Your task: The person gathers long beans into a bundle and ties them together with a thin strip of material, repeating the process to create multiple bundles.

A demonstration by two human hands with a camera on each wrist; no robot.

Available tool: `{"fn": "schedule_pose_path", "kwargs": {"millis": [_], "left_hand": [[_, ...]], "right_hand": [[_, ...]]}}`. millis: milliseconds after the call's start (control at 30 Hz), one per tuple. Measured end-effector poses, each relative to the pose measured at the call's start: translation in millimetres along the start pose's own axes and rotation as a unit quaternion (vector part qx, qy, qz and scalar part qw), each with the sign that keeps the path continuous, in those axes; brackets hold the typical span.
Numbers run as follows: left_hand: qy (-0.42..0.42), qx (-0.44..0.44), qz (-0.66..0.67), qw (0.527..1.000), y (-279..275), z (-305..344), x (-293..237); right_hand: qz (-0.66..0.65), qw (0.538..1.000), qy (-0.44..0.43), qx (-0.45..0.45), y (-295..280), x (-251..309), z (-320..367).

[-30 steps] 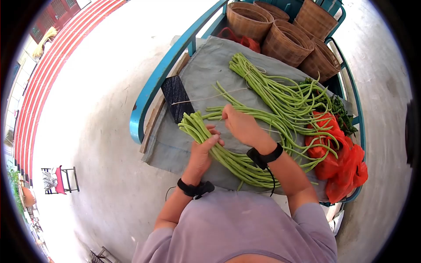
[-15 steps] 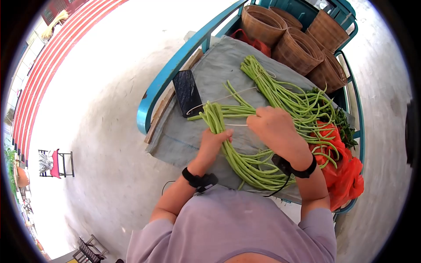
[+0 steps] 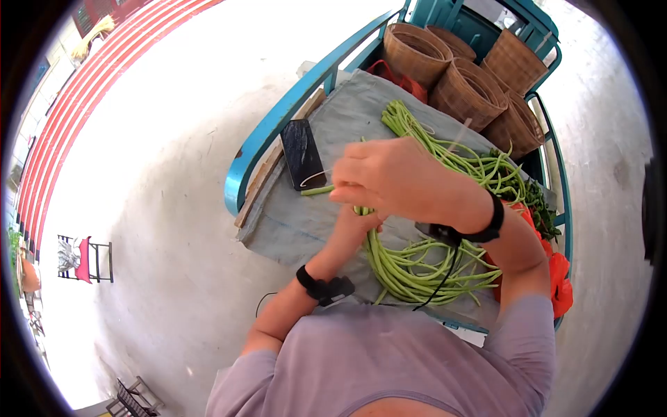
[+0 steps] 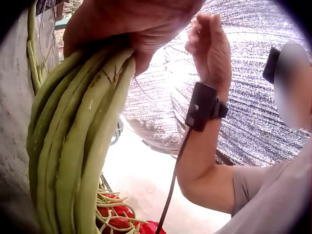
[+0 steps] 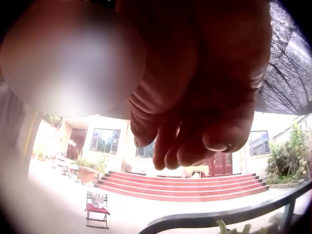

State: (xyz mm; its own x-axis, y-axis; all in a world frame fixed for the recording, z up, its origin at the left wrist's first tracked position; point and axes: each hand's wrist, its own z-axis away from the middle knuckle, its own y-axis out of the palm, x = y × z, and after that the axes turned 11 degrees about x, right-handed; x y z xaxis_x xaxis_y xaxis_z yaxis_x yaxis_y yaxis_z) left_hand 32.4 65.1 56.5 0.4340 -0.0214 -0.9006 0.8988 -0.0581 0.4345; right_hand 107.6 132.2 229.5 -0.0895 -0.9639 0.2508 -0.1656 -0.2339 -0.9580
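Note:
My left hand [image 3: 353, 228] grips a bunch of long green beans [image 4: 73, 141] near its cut ends, fingers wrapped around the stalks. From that grip the bunch bends down over the grey cloth [image 3: 278, 226]. My right hand [image 3: 396, 174] is raised above the left one, fingers curled together, and hides the bunch's top in the head view. A thin pale string [image 3: 316, 174] runs toward its fingertips over a black slab [image 3: 302, 153]; the pinch itself is hidden. Beyond lies a second bunch of long beans [image 3: 397, 119], tied near its ends.
Several brown woven baskets [image 3: 465, 94] stand at the cart's far end. A blue metal rail [image 3: 278, 115] borders the left side. Red plastic bags [image 3: 559, 281] and leafy greens [image 3: 542, 215] lie at the right. A folding chair [image 3: 85, 259] stands on the floor.
My right hand has moved up and left from beside the bunch to over its top, with the string swinging. My left hand keeps its grip while the bunch has tipped more upright.

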Motion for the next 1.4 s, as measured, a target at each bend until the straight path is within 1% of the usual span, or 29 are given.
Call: {"fn": "schedule_pose_path", "kwargs": {"millis": [67,133,167,200,233,267,333,367,400,433,500,533,567,600,633,700,767,833,900,967,1000,1067,1100,1167,1200,1267,1333,1367,1400], "left_hand": [[0.000,-0.043,0.070,0.997,-12,0,17],[-0.043,-0.018,0.053,0.998,-19,5,12],[-0.066,-0.002,0.042,0.997,-21,7,10],[-0.060,0.002,0.044,0.997,-20,7,9],[-0.055,0.007,0.046,0.997,-18,8,8],[-0.052,0.012,0.047,0.997,-16,9,9],[-0.061,0.004,0.053,0.997,-15,8,10],[-0.065,-0.002,0.054,0.996,-15,6,10],[-0.080,-0.006,0.043,0.996,-17,6,10],[-0.095,-0.011,0.032,0.995,-19,5,10],[-0.122,-0.016,0.014,0.992,-23,3,10],[-0.127,-0.021,0.003,0.992,-24,-1,11],[-0.096,-0.039,0.003,0.995,-22,-5,20],[-0.059,-0.060,-0.002,0.996,-21,-10,29],[-0.059,-0.066,-0.025,0.996,-12,-10,14],[-0.040,-0.043,-0.037,0.998,-16,-25,35],[-0.014,0.020,-0.154,0.988,-17,-36,74],[-0.003,0.092,-0.264,0.960,-18,-47,110],[-0.008,0.174,-0.269,0.947,-19,-41,88],[-0.021,0.265,-0.166,0.950,4,-4,17],[-0.012,0.295,-0.162,0.942,2,-1,11],[0.004,0.359,-0.152,0.921,0,3,4],[-0.002,0.337,-0.132,0.932,-1,8,-5],[-0.025,0.304,-0.077,0.949,-2,25,-25],[-0.010,0.279,-0.060,0.958,-6,28,-31],[-0.013,0.218,-0.039,0.975,-17,23,-27],[-0.035,0.173,-0.039,0.984,-21,20,-16],[-0.034,0.163,-0.039,0.985,-22,17,-14],[-0.068,0.156,-0.038,0.985,-25,12,-3]], "right_hand": [[-0.205,0.965,0.064,0.148,-26,13,28],[-0.130,0.931,0.184,0.286,-11,2,56],[-0.089,0.901,0.246,0.347,3,-9,68],[-0.229,0.889,0.287,0.275,23,-27,78],[-0.363,0.853,0.321,0.195,49,-49,89],[-0.489,0.794,0.346,0.107,69,-64,98],[-0.674,0.699,0.238,-0.018,90,-78,108],[-0.750,0.633,0.174,-0.078,97,-82,110],[-0.786,0.598,0.122,-0.101,100,-82,113],[-0.711,0.681,0.161,-0.069,95,-76,111],[-0.529,0.820,0.218,-0.002,71,-56,102],[-0.346,0.926,0.149,0.010,58,-39,91],[-0.142,0.988,0.065,0.008,50,-21,79],[-0.109,0.992,0.034,0.052,51,-12,73],[-0.072,0.993,0.004,0.094,53,-8,66],[-0.027,0.985,-0.066,0.157,47,-2,45],[-0.007,0.972,-0.115,0.204,39,-8,24],[-0.016,0.960,-0.148,0.237,27,-21,4],[-0.099,0.957,-0.065,0.264,14,-33,-8],[-0.209,0.934,-0.003,0.290,5,-51,-12],[-0.322,0.879,0.090,0.341,3,-59,-11],[-0.398,0.832,0.122,0.367,6,-78,0],[-0.436,0.805,0.142,0.377,11,-86,5],[-0.502,0.792,0.187,0.292,36,-96,26],[-0.536,0.777,0.221,0.247,53,-101,43],[-0.701,0.652,0.254,0.136,97,-107,75],[-0.648,0.703,0.292,0.028,125,-90,89],[-0.631,0.719,0.290,0.002,136,-83,93],[-0.614,0.735,0.286,-0.022,145,-77,97]]}}
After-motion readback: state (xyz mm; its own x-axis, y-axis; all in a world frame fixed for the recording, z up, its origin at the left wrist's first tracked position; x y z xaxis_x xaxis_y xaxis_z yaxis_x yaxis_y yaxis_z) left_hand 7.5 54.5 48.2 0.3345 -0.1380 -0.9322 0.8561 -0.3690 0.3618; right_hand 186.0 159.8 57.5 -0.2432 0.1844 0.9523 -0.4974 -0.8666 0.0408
